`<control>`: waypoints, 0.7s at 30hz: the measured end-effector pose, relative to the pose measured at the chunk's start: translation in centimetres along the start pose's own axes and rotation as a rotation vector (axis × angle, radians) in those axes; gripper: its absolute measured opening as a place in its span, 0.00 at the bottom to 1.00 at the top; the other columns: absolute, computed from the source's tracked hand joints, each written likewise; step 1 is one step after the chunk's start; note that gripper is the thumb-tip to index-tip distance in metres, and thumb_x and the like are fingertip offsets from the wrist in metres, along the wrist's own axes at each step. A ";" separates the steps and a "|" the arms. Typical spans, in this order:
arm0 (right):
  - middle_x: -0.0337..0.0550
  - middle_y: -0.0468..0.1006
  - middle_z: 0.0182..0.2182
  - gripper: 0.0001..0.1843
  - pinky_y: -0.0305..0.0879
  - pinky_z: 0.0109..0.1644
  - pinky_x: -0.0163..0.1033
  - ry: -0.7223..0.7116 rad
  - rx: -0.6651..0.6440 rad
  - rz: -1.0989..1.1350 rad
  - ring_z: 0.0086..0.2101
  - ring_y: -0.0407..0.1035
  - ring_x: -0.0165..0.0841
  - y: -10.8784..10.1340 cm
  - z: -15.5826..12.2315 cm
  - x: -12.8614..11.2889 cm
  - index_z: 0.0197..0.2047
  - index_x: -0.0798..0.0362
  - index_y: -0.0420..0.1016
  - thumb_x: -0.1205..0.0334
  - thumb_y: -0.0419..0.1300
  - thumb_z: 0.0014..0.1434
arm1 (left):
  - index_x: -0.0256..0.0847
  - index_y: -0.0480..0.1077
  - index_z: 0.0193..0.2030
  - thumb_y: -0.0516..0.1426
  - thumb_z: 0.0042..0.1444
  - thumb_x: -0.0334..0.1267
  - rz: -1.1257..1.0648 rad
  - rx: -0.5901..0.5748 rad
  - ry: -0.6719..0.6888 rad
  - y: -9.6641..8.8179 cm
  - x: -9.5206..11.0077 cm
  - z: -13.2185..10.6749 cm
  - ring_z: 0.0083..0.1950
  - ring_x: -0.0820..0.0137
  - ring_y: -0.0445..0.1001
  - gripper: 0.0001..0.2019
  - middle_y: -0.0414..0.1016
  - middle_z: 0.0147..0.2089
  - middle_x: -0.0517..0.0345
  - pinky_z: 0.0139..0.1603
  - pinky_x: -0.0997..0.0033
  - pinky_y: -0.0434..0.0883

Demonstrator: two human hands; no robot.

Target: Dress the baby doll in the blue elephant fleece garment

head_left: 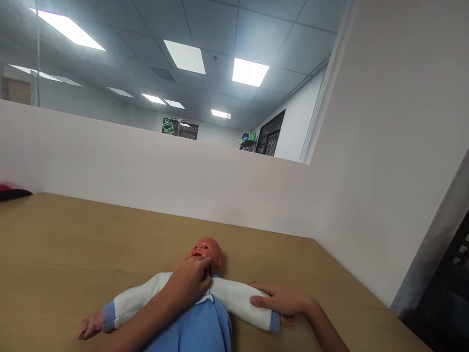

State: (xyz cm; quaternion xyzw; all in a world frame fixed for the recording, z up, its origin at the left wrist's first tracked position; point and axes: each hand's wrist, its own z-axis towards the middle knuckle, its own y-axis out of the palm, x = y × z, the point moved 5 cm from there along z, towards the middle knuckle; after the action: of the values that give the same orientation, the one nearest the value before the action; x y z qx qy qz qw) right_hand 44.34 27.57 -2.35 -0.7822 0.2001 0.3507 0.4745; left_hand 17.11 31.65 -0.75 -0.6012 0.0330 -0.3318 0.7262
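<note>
A baby doll (207,248) lies on its back on the table, dressed in a white top with blue cuffs and blue lower clothing (201,325). Its arms stretch out to both sides. My left hand (192,279) is closed at the doll's collar, just under the chin, fingers curled in; the exact bit of cloth is hidden. On the right, my right hand (284,297) wraps around the doll's sleeve (238,298) near the cuff, thumb on top and fingers behind. The doll's other hand (90,326) rests at the lower left, touched by neither hand.
The brown table top (91,234) meets a white low wall (164,181) with a glass pane above it. Another wall (384,146) rises at the right. A black and red object (12,193) sits at the far left edge.
</note>
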 end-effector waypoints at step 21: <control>0.41 0.80 0.42 0.16 0.64 0.51 0.40 -0.255 0.379 -0.020 0.44 0.73 0.39 8.4 1.1 -5.0 0.45 0.48 0.77 0.45 0.60 0.69 | 0.52 0.69 0.52 0.46 0.66 0.69 -0.598 0.003 -0.353 0.5 -7.5 -12.9 0.59 0.54 0.74 0.26 0.79 0.54 0.60 0.66 0.57 0.68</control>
State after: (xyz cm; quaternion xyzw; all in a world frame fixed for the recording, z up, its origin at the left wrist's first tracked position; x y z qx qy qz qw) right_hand 35.14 24.55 -4.05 -0.6304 0.1930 0.3981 0.6379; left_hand 5.76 24.62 -7.32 -0.6312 -0.2714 -0.4207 0.5923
